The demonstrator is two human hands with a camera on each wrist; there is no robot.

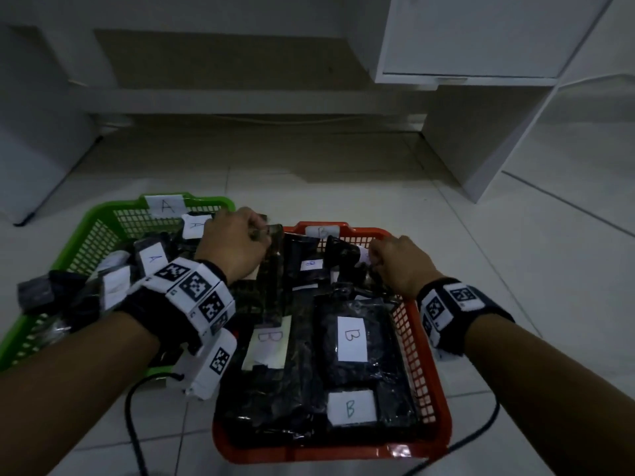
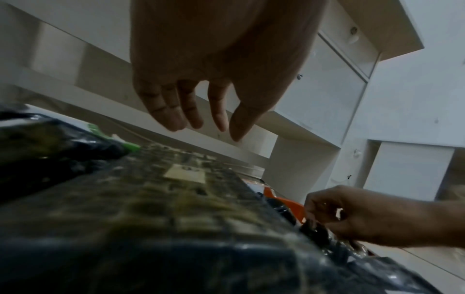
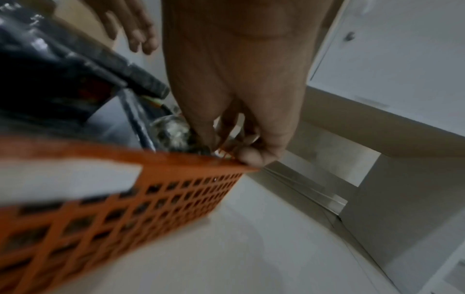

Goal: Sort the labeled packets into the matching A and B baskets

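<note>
A green basket (image 1: 103,214) labelled A stands on the left and holds several dark packets marked A (image 1: 154,259). Beside it, the red basket (image 1: 429,372) labelled B holds several dark packets marked B (image 1: 351,339). My left hand (image 1: 256,230) hovers over a long dark packet (image 1: 271,280) that lies across the gap between the baskets. In the left wrist view that hand (image 2: 208,127) hangs with relaxed fingers above the packet (image 2: 156,199) and holds nothing. My right hand (image 1: 372,259) pinches the edge of a tilted dark packet (image 1: 342,257) at the red basket's far right corner (image 3: 176,171).
White cabinets (image 1: 481,39) and a low shelf (image 1: 223,101) stand behind the baskets, and a white panel (image 1: 498,139) comes down to the floor at the right. Black cables (image 1: 132,424) trail over the pale tiled floor (image 1: 515,252) near both baskets.
</note>
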